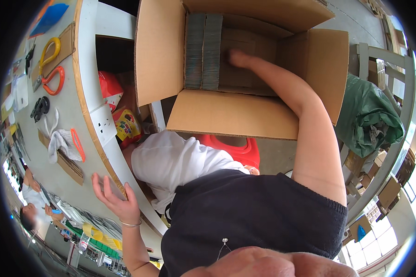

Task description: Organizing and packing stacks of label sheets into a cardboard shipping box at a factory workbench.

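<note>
A large open cardboard box stands before me with its flaps folded outward. Along its left inner wall, two tight stacks of thin greyish flat pieces stand side by side. My right arm reaches over the near right corner, and my right hand is down inside the box, just right of the stacks. Its fingers are dark and turned away, so their grip does not show. At the left, my left hand rests on the worktable's edge, fingers spread and holding nothing.
Yellow-handled scissors, red-handled scissors, a black clip-like tool and a whitish glove lie on the worktable. A red plastic stool is below the box. A green bag hangs by the right rack. Another person works far left.
</note>
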The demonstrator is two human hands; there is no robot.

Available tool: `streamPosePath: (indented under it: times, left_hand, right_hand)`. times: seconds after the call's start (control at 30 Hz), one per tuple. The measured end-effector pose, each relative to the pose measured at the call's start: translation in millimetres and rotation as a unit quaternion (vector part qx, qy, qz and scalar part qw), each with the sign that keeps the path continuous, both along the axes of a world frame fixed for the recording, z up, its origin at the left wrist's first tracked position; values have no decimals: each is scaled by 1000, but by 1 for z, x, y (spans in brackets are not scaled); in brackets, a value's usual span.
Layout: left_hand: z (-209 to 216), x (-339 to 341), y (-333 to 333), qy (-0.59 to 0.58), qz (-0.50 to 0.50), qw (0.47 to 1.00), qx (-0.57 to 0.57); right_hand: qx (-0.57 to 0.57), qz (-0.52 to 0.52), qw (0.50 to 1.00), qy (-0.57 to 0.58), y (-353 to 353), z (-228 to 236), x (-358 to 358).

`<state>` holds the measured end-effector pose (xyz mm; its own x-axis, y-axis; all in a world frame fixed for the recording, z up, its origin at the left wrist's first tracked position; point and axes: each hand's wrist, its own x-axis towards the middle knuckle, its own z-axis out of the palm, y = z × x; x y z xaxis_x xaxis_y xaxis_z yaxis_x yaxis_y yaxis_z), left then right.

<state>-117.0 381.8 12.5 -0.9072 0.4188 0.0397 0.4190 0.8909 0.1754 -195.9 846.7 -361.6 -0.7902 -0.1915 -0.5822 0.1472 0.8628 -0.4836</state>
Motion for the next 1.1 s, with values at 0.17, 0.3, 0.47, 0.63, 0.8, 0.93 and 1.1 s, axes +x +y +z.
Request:
streamPosePath:
  times: [0.17, 0.3, 0.47, 0.63, 0.8, 0.93, 1.1]
  left_hand:
    - [1, 5, -2, 9, 12, 1000, 4]
    - [0, 0, -1, 6, -10, 1000, 6]
    - [2, 5, -2, 6, -1, 1000, 8]
    - [0, 0, -1, 1, -14, 1000, 9]
    - [3, 2, -3, 2, -13, 1000, 6]
    - [1, 0, -2, 7, -20, 1000, 14]
    - [-1, 0, -2, 9, -22, 1000, 10]
  right_hand:
    - [-4, -63, 998, 21, -25, 14, -7]
    - [-160, -471, 861, 103, 2, -5, -10]
    - [-402, -679, 612, -54, -66, 80, -34]
    - [-422, -681, 595, -61, -56, 130, -36]
    - [-541, -649, 534, -34, -48, 70, -55]
    - [-484, -617, 620, 26, -38, 78, -49]
    - [-520, -574, 632, 21, -42, 66, -56]
